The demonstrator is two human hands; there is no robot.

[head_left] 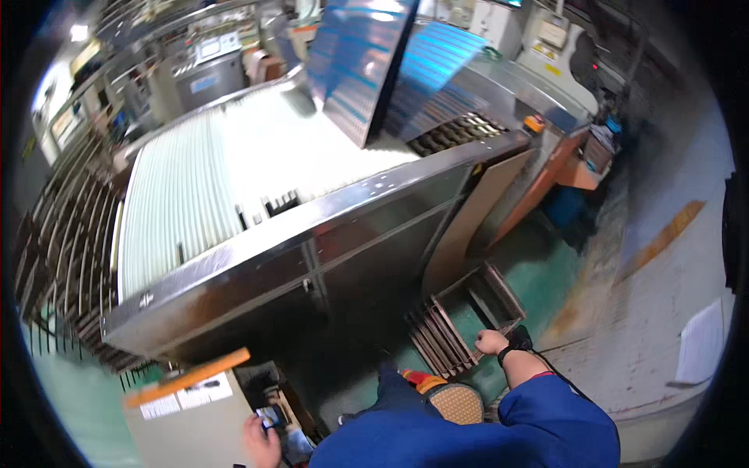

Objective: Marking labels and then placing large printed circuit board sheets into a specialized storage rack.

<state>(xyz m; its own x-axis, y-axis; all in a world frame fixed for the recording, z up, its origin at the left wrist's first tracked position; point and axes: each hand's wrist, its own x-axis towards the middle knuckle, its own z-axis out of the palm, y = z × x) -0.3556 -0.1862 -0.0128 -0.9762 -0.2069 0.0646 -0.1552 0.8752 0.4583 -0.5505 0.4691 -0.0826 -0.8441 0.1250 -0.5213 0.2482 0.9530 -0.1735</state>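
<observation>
My right hand [491, 342] is closed round the edge of a brownish slatted rack [441, 341] standing on the floor. A dark band circles my right wrist. At lower left, my left hand [262, 443] has its fingers partly apart beside an open box [300, 409] of small items, next to a pale cabinet top [191, 425]. Whether its fingertips touch the small blue-and-white thing [271, 417] there, I cannot tell. A round woven seat or pad [459, 403] and a piece of red and yellow cloth [421, 381] show between my arms.
A long metal-framed conveyor [335, 210] with pale rollers spans the view ahead. Large shiny panels [359, 70] stand tilted on it. Curved dark bars [70, 242] line the left. An orange strip [187, 377] lies on the cabinet. A brown board [468, 226] leans against the conveyor's side.
</observation>
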